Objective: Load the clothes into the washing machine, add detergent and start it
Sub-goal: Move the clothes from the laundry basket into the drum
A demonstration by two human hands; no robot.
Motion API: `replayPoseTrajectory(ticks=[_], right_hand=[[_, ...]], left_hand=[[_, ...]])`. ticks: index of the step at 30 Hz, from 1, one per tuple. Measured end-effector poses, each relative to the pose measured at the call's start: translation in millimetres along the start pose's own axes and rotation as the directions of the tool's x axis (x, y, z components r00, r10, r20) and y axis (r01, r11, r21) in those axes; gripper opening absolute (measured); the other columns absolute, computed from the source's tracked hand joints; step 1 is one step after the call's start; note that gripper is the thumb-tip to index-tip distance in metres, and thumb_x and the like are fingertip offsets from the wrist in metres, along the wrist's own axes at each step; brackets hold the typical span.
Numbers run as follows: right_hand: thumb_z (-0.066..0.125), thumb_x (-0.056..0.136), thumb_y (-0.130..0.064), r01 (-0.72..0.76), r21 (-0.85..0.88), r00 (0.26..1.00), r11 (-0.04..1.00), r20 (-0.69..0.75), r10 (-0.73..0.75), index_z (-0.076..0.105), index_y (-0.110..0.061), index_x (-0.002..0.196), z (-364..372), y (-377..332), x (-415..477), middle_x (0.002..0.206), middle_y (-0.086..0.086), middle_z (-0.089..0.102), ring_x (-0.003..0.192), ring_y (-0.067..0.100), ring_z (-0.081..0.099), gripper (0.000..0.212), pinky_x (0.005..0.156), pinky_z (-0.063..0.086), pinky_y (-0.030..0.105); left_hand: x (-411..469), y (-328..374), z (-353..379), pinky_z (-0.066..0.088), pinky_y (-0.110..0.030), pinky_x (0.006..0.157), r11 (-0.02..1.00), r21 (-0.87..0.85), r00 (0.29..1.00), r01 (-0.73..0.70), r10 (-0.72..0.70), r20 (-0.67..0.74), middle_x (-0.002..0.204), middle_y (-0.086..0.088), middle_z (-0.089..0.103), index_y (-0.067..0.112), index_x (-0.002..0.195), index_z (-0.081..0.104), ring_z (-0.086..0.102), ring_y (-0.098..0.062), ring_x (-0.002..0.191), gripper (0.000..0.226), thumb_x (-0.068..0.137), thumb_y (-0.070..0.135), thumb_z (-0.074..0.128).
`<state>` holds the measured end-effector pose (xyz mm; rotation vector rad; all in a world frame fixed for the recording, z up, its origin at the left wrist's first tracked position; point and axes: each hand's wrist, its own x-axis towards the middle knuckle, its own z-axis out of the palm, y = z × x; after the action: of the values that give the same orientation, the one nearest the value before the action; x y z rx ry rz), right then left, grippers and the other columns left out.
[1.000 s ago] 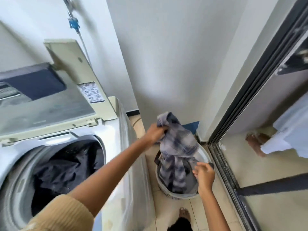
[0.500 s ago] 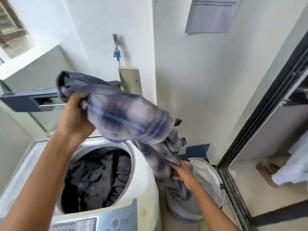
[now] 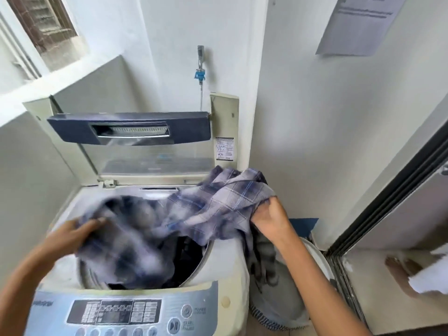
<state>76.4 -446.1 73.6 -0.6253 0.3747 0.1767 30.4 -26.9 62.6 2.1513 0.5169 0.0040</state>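
A top-loading washing machine (image 3: pixel 225 270) stands before me with its lid (image 3: pixel 135 132) raised against the wall. A blue and grey plaid shirt (image 3: pixel 218 207) stretches across the drum opening. My left hand (image 3: pixel 72 235) grips its blurred left end low over the drum. My right hand (image 3: pixel 271 219) grips its right end above the machine's right rim, where part of the cloth hangs down outside. Dark clothes (image 3: pixel 186 260) lie in the drum beneath. The control panel (image 3: pixel 126 314) runs along the front edge.
A white laundry basket (image 3: pixel 317 260) sits on the floor right of the machine, partly behind my right arm. A water tap with a blue fitting (image 3: pixel 200 69) is on the wall. A sliding door frame (image 3: pixel 388 202) runs along the right, with a person's foot (image 3: pixel 400 265) beyond it.
The plaid shirt came up out of the basket and over the machine. My left hand has dropped with its end into the drum opening; my right hand has risen from the basket to the machine's right rim.
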Motion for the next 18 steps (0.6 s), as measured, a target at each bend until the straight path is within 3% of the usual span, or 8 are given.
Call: replayPoseTrajectory(ticks=[2,4,7,9,11,13,16,18], right_hand=[[0.034,0.096,-0.018,-0.057,-0.026,0.994,0.998,0.090,0.059,0.073,-0.014,0.075,12.8,9.1,-8.8,0.074,0.003,0.073,0.065,0.013,0.069,0.044,0.064,0.056,0.022],[0.030,0.098,-0.021,-0.123,-0.017,0.975,0.992,0.186,0.124,0.076,-0.014,0.068,21.3,24.2,-20.7,0.075,0.004,0.074,0.066,0.013,0.070,0.055,0.064,0.056,0.023],[0.032,0.098,-0.025,-0.221,-0.107,0.958,0.969,0.163,0.236,0.073,-0.010,0.083,26.4,47.8,-32.9,0.081,0.007,0.074,0.070,0.016,0.071,0.046,0.067,0.057,0.026],[0.037,0.095,-0.022,-0.262,-0.100,0.952,0.960,0.140,0.274,0.068,-0.004,0.095,24.9,63.6,-36.0,0.082,0.013,0.072,0.078,0.021,0.069,0.036,0.076,0.056,0.030],[0.038,0.096,-0.023,-0.292,-0.168,0.943,0.941,0.113,0.313,0.064,-0.003,0.100,22.2,74.3,-35.1,0.084,0.014,0.072,0.090,0.025,0.063,0.033,0.089,0.050,0.037],[0.039,0.097,-0.021,-0.255,-0.355,0.938,0.899,0.134,0.319,0.064,-0.006,0.091,17.4,77.2,-31.8,0.077,0.009,0.073,0.086,0.021,0.061,0.030,0.077,0.051,0.031],[0.052,0.087,-0.002,0.084,-0.773,0.926,0.629,0.294,0.237,0.064,-0.013,0.101,10.3,65.7,-22.7,0.105,0.008,0.070,0.100,0.019,0.062,0.021,0.090,0.051,0.033],[0.063,0.077,-0.001,0.344,-0.878,0.803,0.333,0.459,0.380,0.061,-0.017,0.117,2.5,46.7,-17.5,0.124,0.001,0.062,0.117,0.015,0.056,0.043,0.103,0.045,0.033]], left_hand=[[-26.0,26.9,26.8,0.045,-0.017,0.062,0.998,-0.050,0.991,-0.032,0.038,0.127,0.097,-0.010,0.061,0.010,0.112,0.060,0.052,-0.021,0.081,0.023,0.092,0.019,0.059],[-40.8,48.8,62.8,0.044,-0.007,0.062,0.993,-0.039,0.960,-0.113,0.119,0.253,0.112,-0.009,0.061,0.009,0.126,0.052,0.055,-0.015,0.087,0.035,0.091,0.008,0.055],[-45.9,64.0,106.3,0.045,-0.017,0.088,0.970,-0.153,0.873,-0.190,0.238,0.426,0.140,-0.001,0.041,0.022,0.143,0.025,0.051,-0.013,0.114,0.073,0.085,0.002,0.064],[-48.7,72.8,132.6,0.035,-0.033,0.110,0.909,-0.175,0.762,-0.379,0.413,0.498,0.147,0.005,0.025,0.032,0.147,0.011,0.032,-0.013,0.136,0.095,0.078,0.010,0.072],[-47.6,79.2,148.3,0.028,-0.034,0.116,0.858,-0.157,0.686,-0.488,0.489,0.539,0.144,0.004,0.033,0.041,0.138,0.028,0.031,-0.011,0.137,0.083,0.070,0.032,0.074],[-44.7,83.5,149.4,0.042,-0.039,0.105,0.894,-0.079,0.730,-0.440,0.408,0.548,0.124,0.001,0.059,0.025,0.118,0.056,0.053,-0.013,0.118,0.058,0.064,0.042,0.068],[-42.8,81.0,136.2,0.052,-0.039,0.085,0.897,-0.076,0.814,-0.435,0.428,0.393,0.095,0.001,0.073,0.008,0.096,0.066,0.061,-0.004,0.091,0.050,0.060,0.043,0.063],[-38.6,71.8,116.8,0.053,-0.027,0.083,0.882,-0.125,0.842,-0.455,0.471,0.264,0.093,0.015,0.073,0.021,0.095,0.069,0.060,0.008,0.087,0.040,0.061,0.041,0.066]])
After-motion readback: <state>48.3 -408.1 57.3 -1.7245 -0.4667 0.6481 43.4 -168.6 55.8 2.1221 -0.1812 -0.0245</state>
